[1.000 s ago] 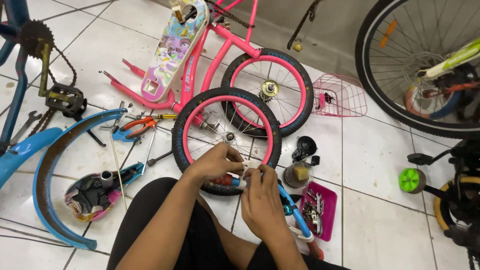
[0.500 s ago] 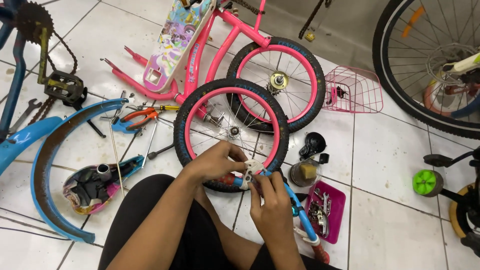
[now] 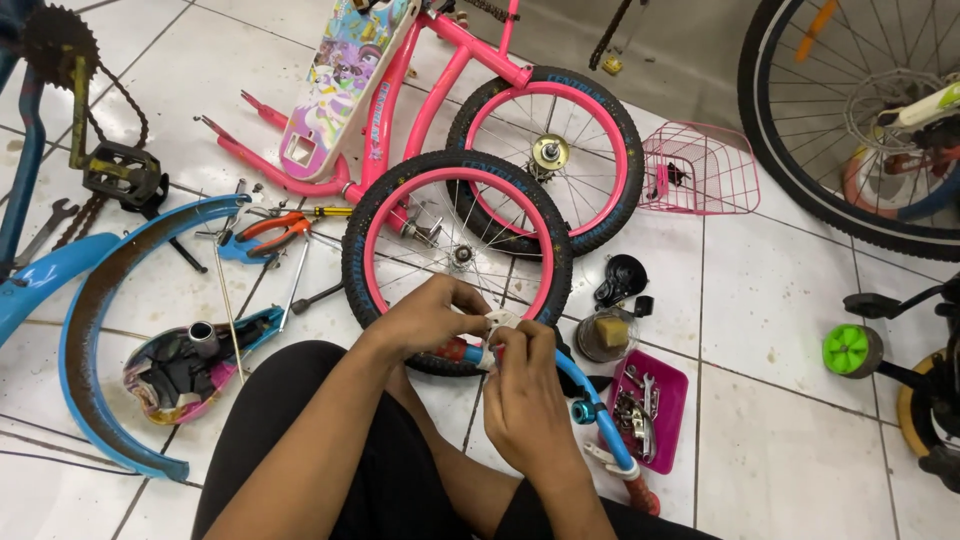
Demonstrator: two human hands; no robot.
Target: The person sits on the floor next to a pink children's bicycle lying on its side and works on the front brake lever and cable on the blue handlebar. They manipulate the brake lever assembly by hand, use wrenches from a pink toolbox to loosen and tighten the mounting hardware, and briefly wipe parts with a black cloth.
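So the whole thing is spread out on a white tiled floor point(image 3: 800, 300). Biggest item in view is a large black bike wheel point(image 3: 850, 130) cut off at the top right corner. Next down is the pink kids' bike frame point(image 3: 440, 90) lying at the top, with its colourful plastic panel point(image 3: 340, 85) and one pink-rimmed wheel point(image 3: 545, 155) near it. A second pink-rimmed wheel point(image 3: 455, 255) lies flat right in front of the person, overlapping the first one a bit. On the left there's a long blue mudguard point(image 3: 95, 330) curving around, and a blue frame with crank, chain and black pedal point(image 3: 120, 175) above it.

Both forearms come up from the bottom over black-trousered legs and meet just over the near edge of that front wheel. The left hand point(image 3: 425, 320) is curled, fingers pinched on a small white part point(image 3: 500, 322); the right hand point(image 3: 525, 395) is closed from the other side on the same part, thumb up against it. They're touching each other there. The part sits at the end of a curved blue handlebar point(image 3: 600, 410) with red grips, which runs under the right hand down to the right. Can't tell exactly what the white bit is, the fingers cover most of it.

Smaller stuff: pink wire basket point(image 3: 700, 170) upper right, pink tray of small metal parts point(image 3: 640, 410) just beside the handlebar, black bell point(image 3: 620, 280), orange-handled pliers point(image 3: 270, 232), green round knob point(image 3: 850, 350).
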